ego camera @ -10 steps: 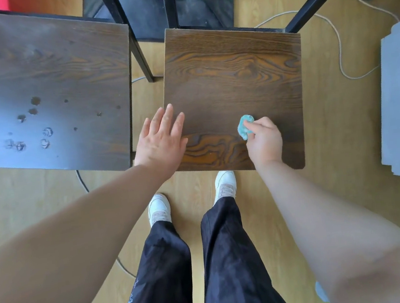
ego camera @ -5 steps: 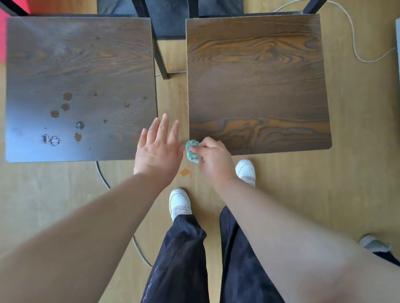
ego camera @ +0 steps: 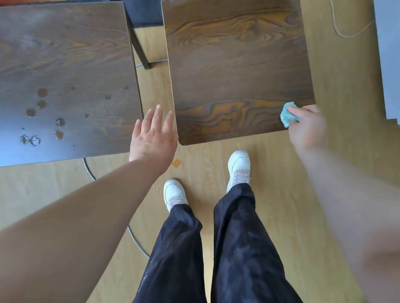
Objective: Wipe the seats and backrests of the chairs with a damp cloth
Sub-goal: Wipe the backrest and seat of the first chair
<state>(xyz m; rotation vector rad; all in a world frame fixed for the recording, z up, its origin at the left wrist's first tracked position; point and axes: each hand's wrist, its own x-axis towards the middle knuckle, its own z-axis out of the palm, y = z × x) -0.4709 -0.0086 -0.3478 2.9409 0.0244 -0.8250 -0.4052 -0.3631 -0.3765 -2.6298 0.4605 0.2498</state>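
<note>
Pinching cloth (ego camera: 288,115) at seat (ego camera: 235,73) corner — right hand (ego camera: 308,127) | left hand (ego camera: 152,139) outstretched, grip released

I stand in an indoor room with a floor (ego camera: 270,168) of light wooden boards, as in a home or a simple office; which of the two I cannot tell. Two chairs with dark wood-pattern seats, the left seat (ego camera: 50,56) and the right seat (ego camera: 236,61), stand side by side on black metal legs (ego camera: 139,46). A white cable (ego camera: 332,11) and a grey cable (ego camera: 87,166) lie loose on the floor, and grey panels (ego camera: 397,44) are at the right
</note>
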